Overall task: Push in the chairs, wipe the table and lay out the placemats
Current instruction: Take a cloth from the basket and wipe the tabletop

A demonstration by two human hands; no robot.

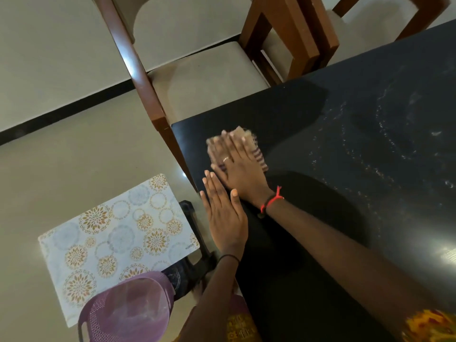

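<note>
My right hand point(240, 166) presses flat on a striped pinkish cloth point(259, 155) near the left corner of the black table point(345, 144); the cloth is blurred. My left hand point(225, 213) lies flat and open on the table's left edge, just behind the right hand, holding nothing. A floral placemat point(116, 243) with gold and grey circles rests on something to the left of the table. A wooden chair point(197, 77) with a beige seat stands at the table's far side, its seat partly under the tabletop.
A second wooden chair point(311, 33) stands further right along the far edge. A purple plastic basket point(128, 309) sits at the lower left, below the placemat. Wet streaks point(385, 134) mark the tabletop on the right. Beige tiled floor lies to the left.
</note>
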